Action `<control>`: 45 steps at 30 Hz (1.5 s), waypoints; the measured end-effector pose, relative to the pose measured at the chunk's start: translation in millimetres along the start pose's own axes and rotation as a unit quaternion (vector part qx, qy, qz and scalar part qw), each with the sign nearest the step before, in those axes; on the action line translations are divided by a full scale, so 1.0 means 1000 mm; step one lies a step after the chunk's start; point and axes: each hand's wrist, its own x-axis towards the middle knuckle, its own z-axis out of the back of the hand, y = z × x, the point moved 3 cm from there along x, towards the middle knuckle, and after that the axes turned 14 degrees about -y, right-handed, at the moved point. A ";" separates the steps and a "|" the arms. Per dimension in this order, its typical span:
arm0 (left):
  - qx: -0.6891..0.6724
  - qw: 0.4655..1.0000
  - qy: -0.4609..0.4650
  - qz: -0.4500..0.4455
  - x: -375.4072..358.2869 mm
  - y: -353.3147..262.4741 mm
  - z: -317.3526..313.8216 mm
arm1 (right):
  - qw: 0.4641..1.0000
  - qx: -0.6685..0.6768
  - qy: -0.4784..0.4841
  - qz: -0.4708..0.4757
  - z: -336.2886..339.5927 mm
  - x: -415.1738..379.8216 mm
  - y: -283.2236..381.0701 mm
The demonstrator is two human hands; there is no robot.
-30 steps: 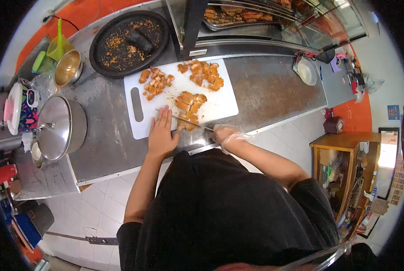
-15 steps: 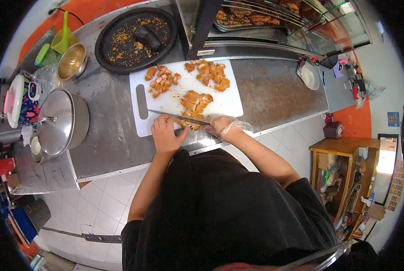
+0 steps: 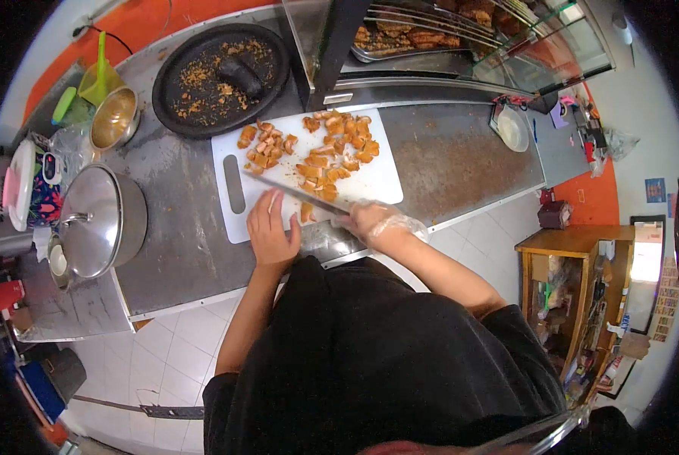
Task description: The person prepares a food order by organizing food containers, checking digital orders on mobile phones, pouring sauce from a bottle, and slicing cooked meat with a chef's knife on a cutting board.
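A white cutting board [image 3: 374, 171] carries chopped browned meat: one pile at its left [image 3: 270, 144], another spread from the upper right to the middle [image 3: 347, 144]. My right hand [image 3: 374, 221], in a clear plastic glove, is closed around the handle of a long knife [image 3: 298, 194]. The blade points left across the board, just below the middle pieces. One small piece of meat [image 3: 307, 211] lies below the blade. My left hand [image 3: 272, 231] is at the board's lower edge, fingers extended near the blade, holding nothing visible.
Behind the board stand a black stone mortar [image 3: 165, 95] and a glass display case [image 3: 438, 85] with meat inside. To the left are a lidded pot [image 3: 131, 220] and a metal strainer [image 3: 114, 117]. A white bowl [image 3: 514, 130] rests at the right.
The knife has shifted upward against the meat, and the middle pieces now lie closer to the upper right pile. My left hand's fingers have come away from the blade.
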 end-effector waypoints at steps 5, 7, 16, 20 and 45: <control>0.039 0.985 0.166 -0.020 -0.015 0.031 -0.018 | 0.994 -0.025 0.092 -0.046 -0.035 -0.012 -0.005; 0.041 0.977 0.210 -0.024 -0.012 0.032 -0.019 | 0.994 0.012 0.082 -0.070 -0.054 -0.005 -0.008; 0.086 0.961 0.263 -0.003 0.010 0.024 -0.015 | 0.995 0.077 0.029 0.047 -0.039 0.008 -0.023; 0.060 0.995 0.079 0.000 0.008 -0.001 0.012 | 0.991 0.117 -0.058 -0.009 0.003 -0.005 -0.082; 0.333 0.771 -0.233 0.490 -0.465 -0.049 0.088 | 0.878 0.256 -0.219 0.340 -0.038 0.071 -0.040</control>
